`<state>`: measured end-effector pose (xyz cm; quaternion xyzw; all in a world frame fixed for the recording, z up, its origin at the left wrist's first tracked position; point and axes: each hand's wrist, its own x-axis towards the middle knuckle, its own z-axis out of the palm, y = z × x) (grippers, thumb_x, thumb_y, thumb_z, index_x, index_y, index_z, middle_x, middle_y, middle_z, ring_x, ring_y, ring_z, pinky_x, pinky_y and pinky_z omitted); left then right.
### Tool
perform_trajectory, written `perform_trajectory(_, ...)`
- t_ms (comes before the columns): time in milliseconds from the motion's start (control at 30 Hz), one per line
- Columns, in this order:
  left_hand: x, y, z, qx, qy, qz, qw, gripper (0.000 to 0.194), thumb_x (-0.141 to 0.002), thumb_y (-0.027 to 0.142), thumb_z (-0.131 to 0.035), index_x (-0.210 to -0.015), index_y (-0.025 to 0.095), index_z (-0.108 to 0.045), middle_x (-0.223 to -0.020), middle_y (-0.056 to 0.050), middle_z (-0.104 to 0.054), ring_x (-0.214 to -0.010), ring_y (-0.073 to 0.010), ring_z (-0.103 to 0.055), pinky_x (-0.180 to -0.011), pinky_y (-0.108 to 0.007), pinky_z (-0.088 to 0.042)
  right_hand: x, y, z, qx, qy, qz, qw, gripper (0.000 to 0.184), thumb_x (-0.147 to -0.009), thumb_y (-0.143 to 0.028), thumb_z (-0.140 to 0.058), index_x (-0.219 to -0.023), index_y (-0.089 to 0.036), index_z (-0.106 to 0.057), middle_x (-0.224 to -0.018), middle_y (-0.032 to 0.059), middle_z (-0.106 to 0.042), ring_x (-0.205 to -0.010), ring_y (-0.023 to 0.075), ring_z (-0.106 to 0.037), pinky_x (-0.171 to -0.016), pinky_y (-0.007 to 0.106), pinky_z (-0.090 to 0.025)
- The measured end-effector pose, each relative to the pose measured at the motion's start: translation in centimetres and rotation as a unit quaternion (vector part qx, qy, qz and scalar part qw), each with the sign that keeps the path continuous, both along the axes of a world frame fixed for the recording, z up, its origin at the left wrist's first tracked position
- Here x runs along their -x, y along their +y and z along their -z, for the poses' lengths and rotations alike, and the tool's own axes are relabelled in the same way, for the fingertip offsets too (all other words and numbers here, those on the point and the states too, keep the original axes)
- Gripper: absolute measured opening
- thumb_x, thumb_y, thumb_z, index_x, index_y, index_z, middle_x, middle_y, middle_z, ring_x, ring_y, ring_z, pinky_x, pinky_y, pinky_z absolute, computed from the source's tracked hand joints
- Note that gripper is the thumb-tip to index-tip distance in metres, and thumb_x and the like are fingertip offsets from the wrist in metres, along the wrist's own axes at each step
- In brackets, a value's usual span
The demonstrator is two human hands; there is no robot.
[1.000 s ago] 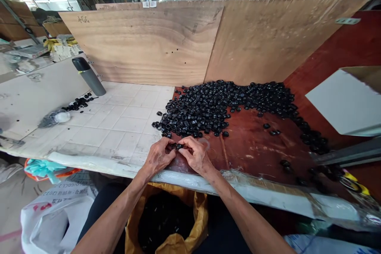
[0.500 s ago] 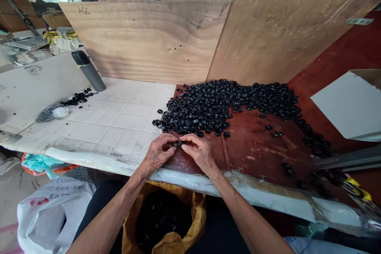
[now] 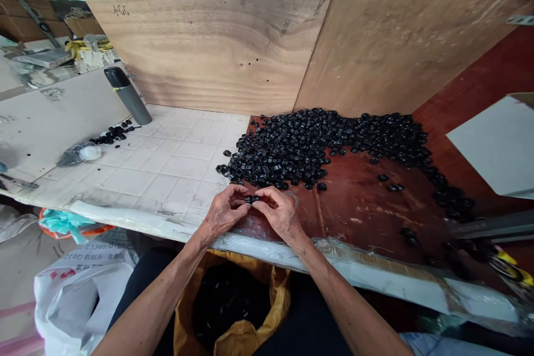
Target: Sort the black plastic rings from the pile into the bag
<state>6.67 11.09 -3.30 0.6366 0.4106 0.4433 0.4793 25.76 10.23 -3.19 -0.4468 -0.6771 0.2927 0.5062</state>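
Observation:
My left hand (image 3: 225,209) and my right hand (image 3: 279,212) meet over the near edge of the red-brown board. Each is closed in a pinch on small black plastic parts (image 3: 251,199), which sit end to end between the fingertips. Fingers cover much of them, so I cannot tell whether they are joined or only touching. Just beyond my hands spreads a large heap of small, black, ring-like plastic parts (image 3: 283,150). Below, between my legs, an open yellow sack (image 3: 280,295) holds many dark pieces.
Wooden panels (image 3: 200,55) wall off the back. At left stand a grey bottle (image 3: 132,103) and a clear bag of dark bits (image 3: 75,156). A white box (image 3: 496,144) leans in at right, above a yellow-handled tool (image 3: 511,267). The bench's front edge (image 3: 367,267) is wrapped in plastic.
The black pieces, held slightly apart in my two hands before, now meet end to end. My fingertips have come closer together. The view has shifted slightly.

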Motion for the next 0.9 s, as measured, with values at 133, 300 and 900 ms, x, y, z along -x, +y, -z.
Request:
perform_trajectory(133,0.2,0.0,-0.1,-0.066,0.029,0.002,0.997,0.02,-0.086,0.02,-0.069,-0.106,0.019,-0.069,-0.105,-0.007,-0.072,-0.098,-0.019,-0.07,-0.092,-0.034,-0.058,0.0,-0.2,-0.3,-0.015,0.007,-0.008,1.0,0.011,-0.088,-0.029,-0.068,-0.093,-0.023,-0.076,-0.094,0.0062,-0.075,-0.088,0.022,-0.07,-0.08,0.034,-0.058)
perform_trajectory(300,0.3,0.1,0.1,-0.109,0.02,0.011,0.994,0.02,-0.088,0.02,-0.07,-0.108,0.021,-0.07,-0.11,-0.008,-0.071,-0.104,-0.0206,-0.069,-0.097,-0.036,-0.056,0.2,-0.5,0.1,0.032,0.052,-0.005,0.998,0.018,-0.086,-0.029,-0.068,-0.102,-0.023,-0.075,-0.095,0.006,-0.076,-0.083,0.0222,-0.073,-0.075,0.034,-0.061)
perform_trajectory(900,0.2,0.0,-0.1,-0.123,0.043,0.012,0.991,0.017,-0.092,0.022,-0.068,-0.109,0.021,-0.069,-0.108,-0.006,-0.07,-0.1,-0.019,-0.069,-0.094,-0.034,-0.056,0.4,-0.8,0.5,-0.027,-0.03,-0.003,0.999,0.017,-0.096,-0.032,-0.058,-0.102,-0.02,-0.068,-0.084,0.0058,-0.072,-0.069,0.0192,-0.07,-0.065,0.029,-0.056)
